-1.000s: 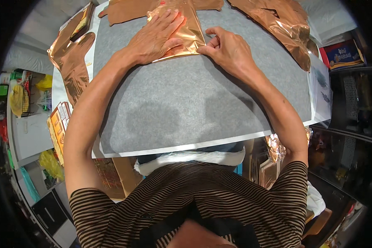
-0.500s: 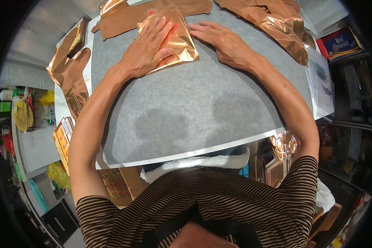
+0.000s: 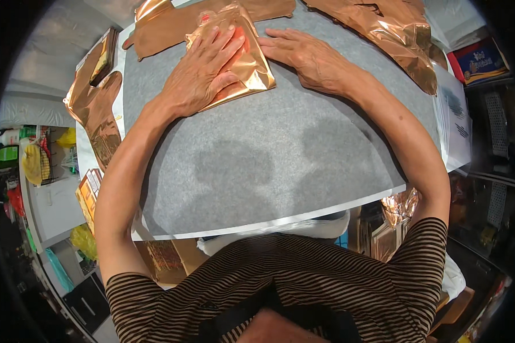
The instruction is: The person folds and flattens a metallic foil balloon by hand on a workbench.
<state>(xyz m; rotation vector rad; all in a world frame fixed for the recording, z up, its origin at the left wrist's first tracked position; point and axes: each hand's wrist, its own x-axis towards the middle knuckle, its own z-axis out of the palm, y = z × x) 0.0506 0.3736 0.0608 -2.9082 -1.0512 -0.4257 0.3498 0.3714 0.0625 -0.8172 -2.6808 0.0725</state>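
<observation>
A sheet of shiny copper-coloured foil (image 3: 256, 67), creased and wrapped or folded into a flat, roughly square piece, lies at the far middle of the table. My left hand (image 3: 203, 74) rests palm down on its left part, fingers spread. Reddish patches show on the foil by those fingertips. Just to the right, my right hand (image 3: 309, 60) lies flat with its fingers outstretched, the fingertips at or very near the foil's right edge. Nothing is gripped in it. Under both is a grey felt-like mat (image 3: 240, 171) with a white border.
Copper foil-covered cut shapes lie at the back (image 3: 171, 31), the far right (image 3: 392, 34) and the left (image 3: 100, 120). Clear plastic sheets (image 3: 452, 114) overlap the mat's right edge. Shelves with bags (image 3: 51, 194) stand left, a dark cabinet (image 3: 486, 143) right. Crumpled foil (image 3: 399, 207) sits below the table edge.
The view has shifted slightly. My right fingertips are a little closer to the foil piece; my left hand stays flat on it with hardly any movement.
</observation>
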